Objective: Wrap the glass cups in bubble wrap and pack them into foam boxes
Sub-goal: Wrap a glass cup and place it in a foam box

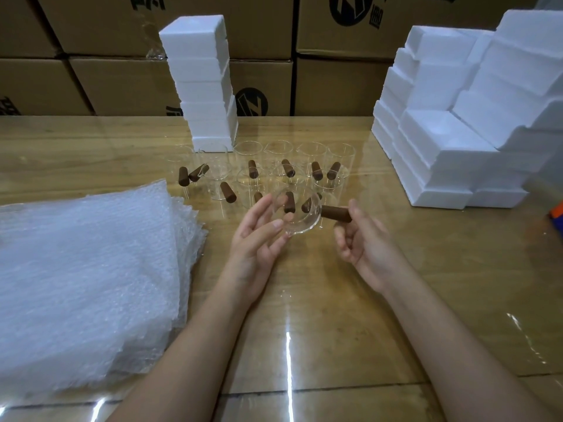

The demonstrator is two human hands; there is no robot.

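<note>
A clear glass cup (300,219) with a brown wooden handle (335,213) is held above the table, tipped so its mouth faces me. My right hand (362,239) pinches the handle between thumb and fingers. My left hand (259,239) touches the cup's left side with relaxed fingers. Behind them stand several more glass cups with wooden handles (253,175). A thick stack of bubble wrap sheets (85,269) lies at the left.
A tall stack of white foam boxes (204,80) rises behind the cups. More foam boxes (457,117) are piled at the right. Cardboard cartons (335,71) line the back. The wooden table (320,315) is glossy. An orange and blue object (557,214) peeks in at the right edge.
</note>
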